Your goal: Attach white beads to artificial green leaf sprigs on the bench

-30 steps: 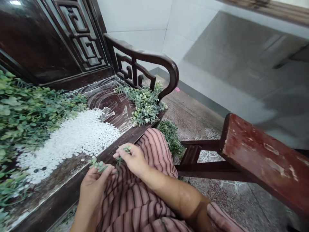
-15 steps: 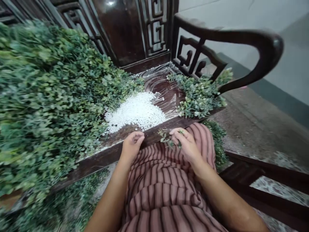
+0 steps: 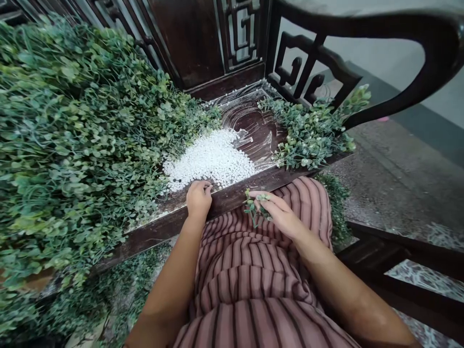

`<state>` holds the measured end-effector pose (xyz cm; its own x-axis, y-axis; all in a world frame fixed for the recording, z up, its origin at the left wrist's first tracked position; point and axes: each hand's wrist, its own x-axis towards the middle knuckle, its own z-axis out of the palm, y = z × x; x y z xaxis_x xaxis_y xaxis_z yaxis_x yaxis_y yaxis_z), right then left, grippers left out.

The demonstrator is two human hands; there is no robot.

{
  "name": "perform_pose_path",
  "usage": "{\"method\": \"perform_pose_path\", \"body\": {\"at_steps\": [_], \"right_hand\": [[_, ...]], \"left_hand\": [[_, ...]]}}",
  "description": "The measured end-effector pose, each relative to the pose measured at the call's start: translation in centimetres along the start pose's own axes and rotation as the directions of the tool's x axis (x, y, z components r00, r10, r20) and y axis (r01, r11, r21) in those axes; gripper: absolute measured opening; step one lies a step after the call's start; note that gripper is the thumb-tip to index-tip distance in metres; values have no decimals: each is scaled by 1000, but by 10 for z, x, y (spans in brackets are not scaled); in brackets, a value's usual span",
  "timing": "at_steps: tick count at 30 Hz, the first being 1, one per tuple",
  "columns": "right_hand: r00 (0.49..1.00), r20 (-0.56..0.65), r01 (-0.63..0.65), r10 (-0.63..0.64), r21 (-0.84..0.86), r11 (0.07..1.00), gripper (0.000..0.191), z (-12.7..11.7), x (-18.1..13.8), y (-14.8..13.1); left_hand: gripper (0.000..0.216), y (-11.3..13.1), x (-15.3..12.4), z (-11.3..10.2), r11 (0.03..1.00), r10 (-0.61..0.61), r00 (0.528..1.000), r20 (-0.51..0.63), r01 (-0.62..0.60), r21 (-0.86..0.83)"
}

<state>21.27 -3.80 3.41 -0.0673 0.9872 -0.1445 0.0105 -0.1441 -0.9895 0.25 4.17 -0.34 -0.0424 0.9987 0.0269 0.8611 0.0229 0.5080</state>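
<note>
My left hand (image 3: 198,198) rests at the front edge of the dark wooden bench seat (image 3: 232,200), fingers curled at the near rim of a heap of small white beads (image 3: 210,159); whether it grips a bead is hidden. My right hand (image 3: 279,212) hovers over my striped-cloth knee (image 3: 239,261), fingers pinched round a small green plastic leaf sprig (image 3: 253,207). The two hands are apart, the bench edge between them.
A large pile of green artificial foliage (image 3: 72,145) covers the left of the seat. A smaller bunch of sprigs (image 3: 308,133) lies by the carved armrest (image 3: 380,58). More greenery (image 3: 335,208) lies on the speckled floor. A wooden stool frame (image 3: 409,261) stands at right.
The view swung left and down. My left hand let go of the sprig it shared and reached forward to the white beads. My right hand kept its sprig.
</note>
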Motion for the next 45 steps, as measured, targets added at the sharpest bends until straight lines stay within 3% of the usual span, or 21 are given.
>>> {"method": "perform_pose_path", "body": {"at_steps": [3, 5, 9, 13, 20, 26, 30, 37, 45], "right_hand": [[999, 30, 16, -15, -22, 1000, 37, -1, 1, 1], [998, 58, 14, -13, -31, 999, 39, 0, 1, 1], [996, 87, -1, 9, -94, 996, 40, 2, -1, -1], [988, 151, -5, 24, -127, 992, 42, 6, -2, -3], [990, 134, -15, 35, -146, 989, 35, 16, 0, -11], [979, 199, 109, -44, -332, 937, 32, 22, -5, -22], [970, 234, 146, -70, -325, 934, 34, 22, -6, -23], [985, 167, 94, -52, -254, 963, 25, 23, -4, -27], [982, 136, 164, -134, -249, 954, 23, 22, -4, -31]], "left_hand": [[10, 0, 3, 0, 993, -49, 999, 0, 49, -107], [5, 2, 2, -1, 951, -142, 990, 8, 138, -278], [12, 13, -9, -6, 710, -263, 960, 96, 260, -655], [17, 35, -26, -20, 527, -211, 943, 256, 330, -783], [18, 61, -46, -35, 324, -47, 899, 436, 426, -845], [16, 61, -52, -36, 240, 50, 833, 551, 526, -816], [13, 60, -53, -37, 174, 95, 808, 582, 562, -808], [9, 62, -55, -36, 145, 169, 760, 627, 610, -779], [12, 65, -56, -36, 64, 185, 695, 695, 697, -714]]}}
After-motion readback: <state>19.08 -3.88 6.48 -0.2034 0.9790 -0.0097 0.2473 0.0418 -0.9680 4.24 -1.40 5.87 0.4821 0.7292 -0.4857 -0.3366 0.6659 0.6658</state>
